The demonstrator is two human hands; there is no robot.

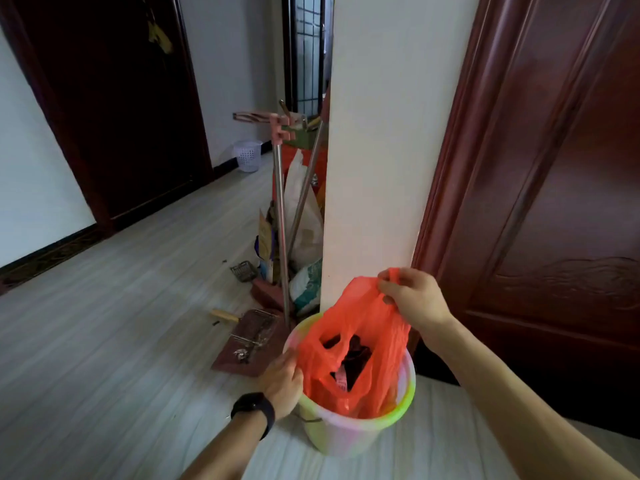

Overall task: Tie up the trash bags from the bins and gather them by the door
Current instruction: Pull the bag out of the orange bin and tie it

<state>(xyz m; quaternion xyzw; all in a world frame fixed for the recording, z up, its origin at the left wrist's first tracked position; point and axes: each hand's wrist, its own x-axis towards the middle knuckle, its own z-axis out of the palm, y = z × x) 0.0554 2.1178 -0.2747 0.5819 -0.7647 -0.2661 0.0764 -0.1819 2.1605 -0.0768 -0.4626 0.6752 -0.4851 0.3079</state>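
Trash bag [360, 341] of thin orange-red plastic sits in a pastel bin [346, 434] on the pale plank floor [121, 323], in the near middle of the scene. Its upper part is pulled up above the rim, and dark rubbish shows through its open mouth. The right hand [412, 299] is clenched on one handle of the bag, pinching it between thumb and curled fingers well above the bin. The left hand [282, 382] (a black wristband [252, 408] sits on its wrist) is at the bin's left rim with its fingers curled round the bag's left edge. Just behind the bin stands the corner of a white wall [381, 133], and to the right of that a reddish-brown panelled door [554, 168]. Left of the bin a brown dustpan [249, 341] lies on the floor. Beyond the dustpan, metal poles [280, 209] and stuffed sacks [304, 209] lean against the wall. A white perforated basket [247, 155] stands far off beside a dark door [121, 98] at the far left.
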